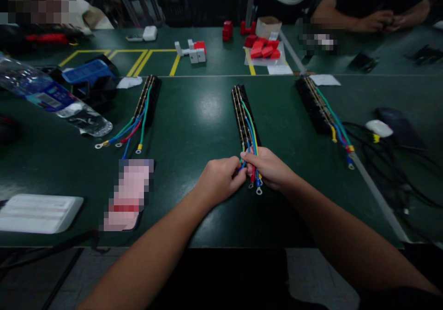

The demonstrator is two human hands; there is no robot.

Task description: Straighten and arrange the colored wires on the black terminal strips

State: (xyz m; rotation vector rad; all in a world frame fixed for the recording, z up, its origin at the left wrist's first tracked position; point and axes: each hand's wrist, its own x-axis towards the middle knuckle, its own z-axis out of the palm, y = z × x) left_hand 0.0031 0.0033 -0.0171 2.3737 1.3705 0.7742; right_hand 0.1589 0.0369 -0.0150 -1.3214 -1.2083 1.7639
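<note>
In the middle of the table lies a long black strip with brass-coloured bars, its near end reaching my hands. Coloured wires in green, blue, yellow and red run along it towards me. My right hand is closed around the bundle at the near end, thumb on top; several ring terminals stick out below the fingers. Close against it, my left hand pinches blue and green wires; their tips are hidden by the fingers. Similar wired strips lie to the left and right.
A water bottle lies at the left near blue and black trays. Nearer are a phone and a white box. Red parts and grey parts sit at the back. Black cables trail at right. Other people are across the table.
</note>
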